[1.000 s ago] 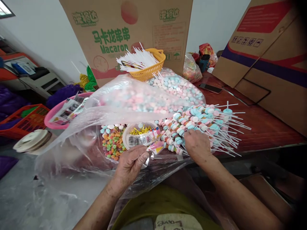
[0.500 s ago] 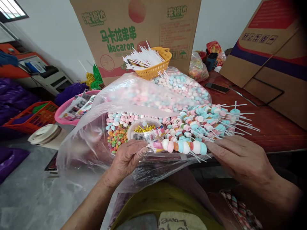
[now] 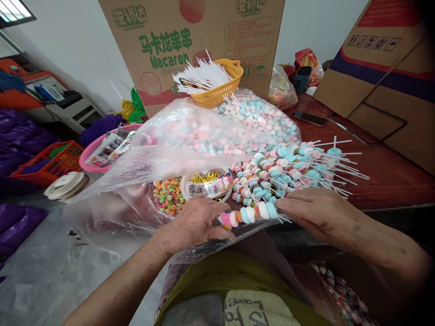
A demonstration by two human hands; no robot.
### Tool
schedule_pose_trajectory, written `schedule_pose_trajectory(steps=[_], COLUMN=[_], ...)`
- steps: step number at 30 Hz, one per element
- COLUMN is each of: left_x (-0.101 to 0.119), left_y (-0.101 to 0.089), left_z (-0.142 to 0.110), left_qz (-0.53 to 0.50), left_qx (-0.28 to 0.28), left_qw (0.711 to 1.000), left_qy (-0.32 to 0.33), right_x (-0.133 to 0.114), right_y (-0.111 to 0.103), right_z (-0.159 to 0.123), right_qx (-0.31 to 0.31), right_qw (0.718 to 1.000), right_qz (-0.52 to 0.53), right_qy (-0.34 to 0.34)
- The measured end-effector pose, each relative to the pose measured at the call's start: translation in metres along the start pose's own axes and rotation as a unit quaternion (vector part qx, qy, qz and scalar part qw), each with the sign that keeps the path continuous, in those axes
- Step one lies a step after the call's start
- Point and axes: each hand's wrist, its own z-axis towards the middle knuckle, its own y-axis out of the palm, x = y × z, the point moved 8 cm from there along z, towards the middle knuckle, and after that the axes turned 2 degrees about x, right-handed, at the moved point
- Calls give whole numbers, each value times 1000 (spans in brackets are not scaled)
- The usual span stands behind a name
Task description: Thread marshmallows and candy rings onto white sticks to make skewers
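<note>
A marshmallow skewer [image 3: 253, 213] lies level between my two hands, with pink, white, blue and orange-brown pieces. At its left end, beside a printed bag that shows pink and yellow, my left hand [image 3: 199, 224] is closed with thumb and fingers around that end. My right hand [image 3: 316, 213] pinches the right end by the blue piece; its fingertips are partly hidden. Just behind lies a pile of finished skewers [image 3: 285, 170] with white sticks pointing right. A round clear tub [image 3: 185, 188] holding gold twist ties and printed bags stands behind my left hand, next to colourful ring candies [image 3: 168, 194].
A large clear plastic bag [image 3: 112, 208] of loose marshmallows [image 3: 251, 117] covers the table's middle. Behind it are a yellow basket [image 3: 217, 95] of white sticks and a tall carton [image 3: 204, 27]. A phone [image 3: 310, 118] lies right; a pink basin [image 3: 91, 154] stands left.
My left hand has turned over the skewer's bagged end and moved slightly right. The skewer has shifted left and down a little, and the plastic bag's front flap has dropped over the loose marshmallows.
</note>
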Motion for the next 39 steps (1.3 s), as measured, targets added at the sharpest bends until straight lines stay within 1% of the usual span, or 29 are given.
schedule_pose_trajectory(steps=[2,3,5,7,10,12,14,17,20,23,24,26,28,29,32,34,36,37,39], left_x=[-4,-5,-7,-7,-8,-7,-6,0,7,8,6,3,-4,-8,-23,-27,-27,-26,-23], left_y=[9,11,12,11,14,16,18,23,29,34,33,25,12,6,-1,2,8,12,21], left_z=[5,6,9,10,8,6,6,10,18,24,25,25,19,14,-6,-15,-20,-23,-27], left_qz=[-19,-40,-93,-137,-185,-206,-215,-234,-247,-213,-205,-219,-244,-240,-141,-110,-140,-171,-244], left_qx=[-61,-80,-102,-125,-188,-219,-232,-225,-208,-212,-212,-210,-208,-216,-264,-288,-311,-329,-374], left_qw=[996,992,981,971,951,941,936,936,939,945,946,943,936,934,934,929,916,904,869], left_qy=[-65,-94,-137,-154,-158,-157,-154,-139,-119,-126,-133,-141,-148,-155,-193,-204,-211,-214,-215], right_x=[-12,-14,-15,-15,-15,-18,-22,-27,-32,-36,-36,-34,-27,-22,-13,-14,-20,-25,-36], right_y=[10,13,14,12,3,-2,-3,5,21,39,43,47,44,42,33,28,21,17,8], right_z=[4,5,8,11,14,15,15,15,18,21,22,23,23,22,19,19,19,19,17], right_qx=[-62,-80,-93,-93,-72,-60,-55,-63,-88,-113,-116,-112,-95,-88,-77,-68,-42,-27,6], right_qw=[997,995,992,990,990,990,989,987,984,983,984,987,990,991,991,990,990,987,977], right_qz=[-13,-25,-51,-73,-87,-85,-78,-69,-68,-53,-41,-9,27,44,71,64,29,3,-55], right_qy=[-49,-60,-62,-74,-85,-99,-116,-130,-138,-133,-130,-118,-99,-89,-83,-103,-135,-156,-205])
